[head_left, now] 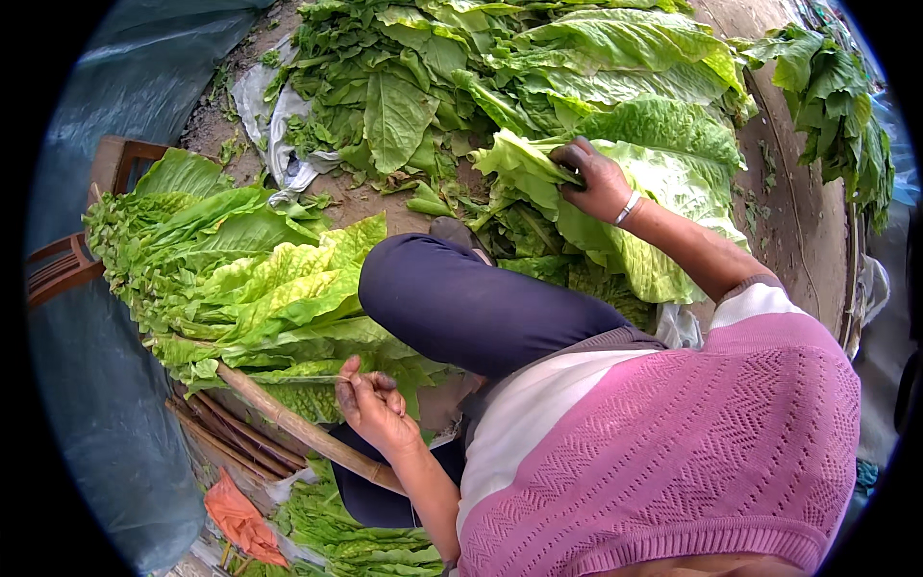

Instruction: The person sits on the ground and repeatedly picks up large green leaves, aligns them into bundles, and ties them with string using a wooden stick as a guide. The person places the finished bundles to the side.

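Note:
My right hand [596, 185] is closed around the stalk ends of a few broad green tobacco leaves [673, 178], whose blades spread out under my wrist. Fingers curled, my left hand [377, 402] pinches a thin pale string [298, 379] that runs left toward a wooden pole [288, 418]. This pole slants beneath my left forearm. Beside its far end lies a thick row of tobacco leaves [260, 269], yellow-green and with stalk ends to the left. How the leaves are fastened to the pole is hidden.
A large heap of leaves [404, 106] covers the ground ahead. Brown sticks [226, 433] and an orange plastic bag [243, 519] lie at left, with more leaves [356, 529] below. A wooden chair [62, 269] stands by blue sheeting [120, 385]. Drooping leaves [841, 115] hang at far right.

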{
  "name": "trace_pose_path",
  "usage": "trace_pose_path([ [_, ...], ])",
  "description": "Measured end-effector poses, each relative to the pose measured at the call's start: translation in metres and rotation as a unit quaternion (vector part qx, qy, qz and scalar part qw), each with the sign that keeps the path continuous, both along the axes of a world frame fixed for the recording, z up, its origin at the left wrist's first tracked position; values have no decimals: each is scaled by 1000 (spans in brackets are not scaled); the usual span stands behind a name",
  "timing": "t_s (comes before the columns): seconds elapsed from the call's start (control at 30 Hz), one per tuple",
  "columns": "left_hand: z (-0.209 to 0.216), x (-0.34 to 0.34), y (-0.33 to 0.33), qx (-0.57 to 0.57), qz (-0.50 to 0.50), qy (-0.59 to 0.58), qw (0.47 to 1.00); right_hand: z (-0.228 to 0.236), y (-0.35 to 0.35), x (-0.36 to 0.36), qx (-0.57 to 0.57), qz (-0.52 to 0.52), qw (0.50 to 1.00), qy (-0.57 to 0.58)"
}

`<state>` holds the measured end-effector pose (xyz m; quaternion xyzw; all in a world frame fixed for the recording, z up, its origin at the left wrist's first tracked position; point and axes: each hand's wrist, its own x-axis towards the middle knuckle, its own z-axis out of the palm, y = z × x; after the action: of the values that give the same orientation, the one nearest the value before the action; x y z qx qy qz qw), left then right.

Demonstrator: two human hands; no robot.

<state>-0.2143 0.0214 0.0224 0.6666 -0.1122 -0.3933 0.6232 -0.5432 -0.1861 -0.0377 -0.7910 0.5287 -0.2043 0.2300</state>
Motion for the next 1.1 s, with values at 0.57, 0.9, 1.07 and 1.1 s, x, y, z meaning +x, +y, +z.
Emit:
trace_pose_path([
  [0.57, 31, 30, 27, -116, -50, -272, 954, 110, 83, 194, 67, 413, 908, 15],
  [0.9, 65, 50, 66, 62, -50, -334, 939, 141, 42, 264, -86, 469, 878, 40],
  [1.07, 90, 70, 34, 39, -220, -505, 834, 137, 32, 416, -415, 449, 791, -31],
  [1.1, 96, 81, 17, 20, -222, -524, 822, 125, 33, 439, -442, 463, 768, -3],
])
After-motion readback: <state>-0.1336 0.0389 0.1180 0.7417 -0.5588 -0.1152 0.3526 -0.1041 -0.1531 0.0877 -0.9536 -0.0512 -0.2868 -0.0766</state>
